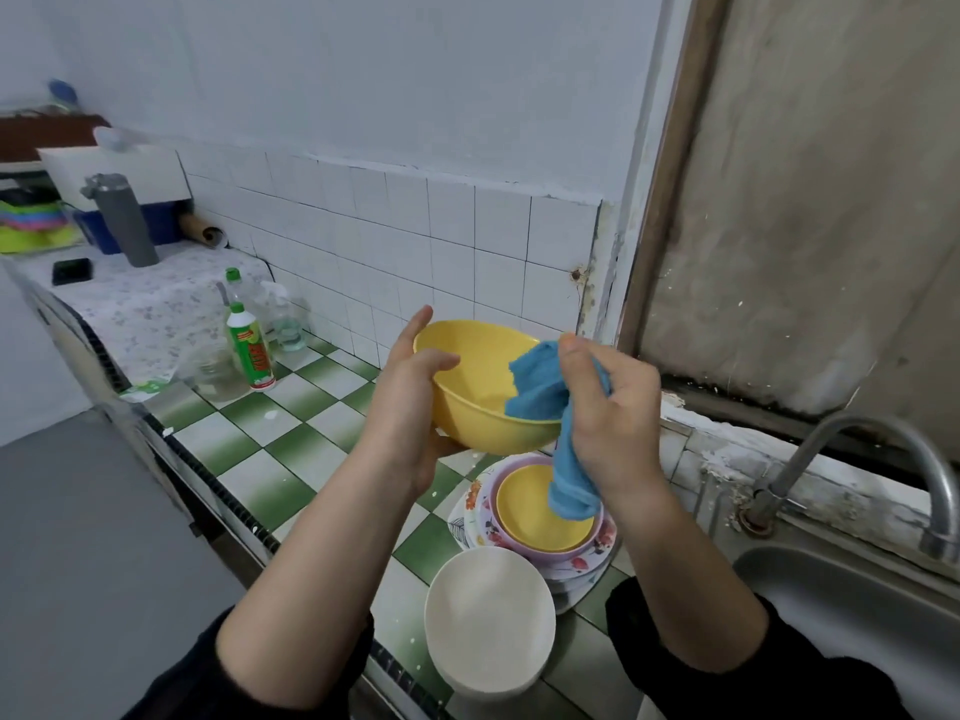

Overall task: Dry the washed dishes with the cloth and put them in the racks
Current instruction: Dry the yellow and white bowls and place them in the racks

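My left hand (410,392) holds a large yellow bowl (472,387) by its left rim, tilted toward me above the counter. My right hand (608,402) grips a blue cloth (540,387); part of the cloth lies inside the bowl at its right side and the rest hangs down below my hand. Under the bowl stands a stack of dishes: a small yellow bowl (530,511) inside a lilac bowl (597,537), on flowered plates (478,511). A white bowl (488,621) sits nearer me at the counter edge.
The green-and-white tiled counter (270,439) runs left, with a detergent bottle (249,350), clear bottles and a glass jar (215,376). A steel sink (857,605) and tap (893,459) lie at right. Farther left are a grey flask (124,220) and coloured plastic items (31,226).
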Demonstrator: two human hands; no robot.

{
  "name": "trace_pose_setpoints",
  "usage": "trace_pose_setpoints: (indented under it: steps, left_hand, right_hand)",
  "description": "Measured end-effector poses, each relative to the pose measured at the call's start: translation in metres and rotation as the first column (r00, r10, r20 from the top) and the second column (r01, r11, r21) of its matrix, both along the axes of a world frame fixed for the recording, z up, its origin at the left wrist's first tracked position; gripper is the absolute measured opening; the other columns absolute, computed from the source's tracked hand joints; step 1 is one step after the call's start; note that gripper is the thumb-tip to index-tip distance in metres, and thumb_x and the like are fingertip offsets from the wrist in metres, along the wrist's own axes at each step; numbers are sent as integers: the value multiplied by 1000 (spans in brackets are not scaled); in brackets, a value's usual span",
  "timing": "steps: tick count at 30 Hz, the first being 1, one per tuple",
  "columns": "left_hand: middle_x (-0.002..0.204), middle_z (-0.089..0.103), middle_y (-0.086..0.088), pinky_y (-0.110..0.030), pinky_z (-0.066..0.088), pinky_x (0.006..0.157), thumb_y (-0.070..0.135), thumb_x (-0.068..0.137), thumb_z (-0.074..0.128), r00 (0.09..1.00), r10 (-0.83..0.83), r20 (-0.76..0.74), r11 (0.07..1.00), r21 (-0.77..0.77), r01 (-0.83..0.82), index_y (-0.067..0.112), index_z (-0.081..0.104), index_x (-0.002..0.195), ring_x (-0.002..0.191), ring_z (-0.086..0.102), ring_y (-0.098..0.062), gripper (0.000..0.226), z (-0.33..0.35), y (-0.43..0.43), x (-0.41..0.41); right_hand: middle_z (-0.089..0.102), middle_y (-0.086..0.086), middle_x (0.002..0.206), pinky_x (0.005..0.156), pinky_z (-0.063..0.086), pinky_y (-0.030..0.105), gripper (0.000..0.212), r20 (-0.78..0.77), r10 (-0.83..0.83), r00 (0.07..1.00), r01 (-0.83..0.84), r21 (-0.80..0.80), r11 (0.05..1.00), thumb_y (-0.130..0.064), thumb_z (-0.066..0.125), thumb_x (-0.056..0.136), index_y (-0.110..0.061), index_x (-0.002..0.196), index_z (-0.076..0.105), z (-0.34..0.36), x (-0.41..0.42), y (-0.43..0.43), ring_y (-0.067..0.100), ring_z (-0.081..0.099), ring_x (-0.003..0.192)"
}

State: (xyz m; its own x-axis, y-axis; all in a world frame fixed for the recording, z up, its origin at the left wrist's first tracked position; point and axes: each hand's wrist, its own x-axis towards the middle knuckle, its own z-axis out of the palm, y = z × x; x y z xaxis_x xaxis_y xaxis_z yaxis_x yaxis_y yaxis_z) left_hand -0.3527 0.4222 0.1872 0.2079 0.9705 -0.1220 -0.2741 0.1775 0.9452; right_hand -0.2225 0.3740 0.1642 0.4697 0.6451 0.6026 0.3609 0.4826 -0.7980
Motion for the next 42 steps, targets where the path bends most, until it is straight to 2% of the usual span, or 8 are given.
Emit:
trace_pose_setpoints:
  steps: [3,8,17,24,28,33,38,42]
  left_hand:
    - [136,46,4,-43,55,74,11,93,41,994,84,-71,988,135,-74,53,58,119,121,51,-32,52,-8,5,-3]
    - [120,63,12,-26,47,99,20,103,42,990,73,-122,901,434,-13,37,62,119,112,58,0,30,-19,-5,4]
    - [86,66,12,-35,51,89,26,99,46,990,137,-25,861,497,-107,30,66,114,91,63,-18,25,-32,6,-6]
    - [112,68,-5,-18,51,82,9,102,37,996,-92,18,873,483,71,15,61,120,99,65,-10,30,-31,-6,-3]
    - [102,70,10,-17,47,86,26,97,47,999,25,-45,869,494,1,26,68,111,97,61,-8,25,-25,7,-20]
    - [120,68,1,-40,46,103,27,102,43,997,19,-71,885,465,17,29,68,111,117,61,-20,28,-26,3,-23]
    - [117,69,-5,-26,51,95,17,104,36,985,-90,-148,866,477,151,12,63,124,111,63,-15,34,-15,-5,-15]
    - [117,68,-8,-40,48,101,34,97,46,977,-19,-212,845,519,129,25,68,113,116,60,-26,28,-3,-3,-21]
  right_hand:
    - [59,-1,61,57,45,22,37,-497,-32,867,-92,-222,971,-37,57,96,-10,71,60,20,13,5,8,56,56]
    - [62,16,120,96,51,44,45,-650,100,753,-369,-292,882,-31,62,92,-10,129,46,20,14,26,25,63,104]
    - [70,-3,114,102,47,38,49,131,541,831,-407,-520,751,-7,75,79,-36,116,58,-22,-24,13,15,64,107]
    - [75,4,82,77,59,49,33,-177,167,970,-206,-234,950,-15,78,80,-34,99,57,-10,-32,25,20,73,77]
    - [71,-6,97,82,54,33,42,333,646,687,-408,-559,722,-10,66,75,-38,107,64,-7,-23,4,11,66,86]
    - [60,-16,120,94,33,31,55,875,443,195,225,-480,848,1,59,79,-48,101,70,1,11,12,18,46,114]
    - [70,9,109,83,40,37,32,935,-184,304,3,192,981,-3,51,85,-20,92,77,-13,15,27,29,55,107]
    - [67,-2,111,81,50,38,38,967,114,230,108,-142,984,-8,57,86,-34,110,72,-8,6,17,26,59,105]
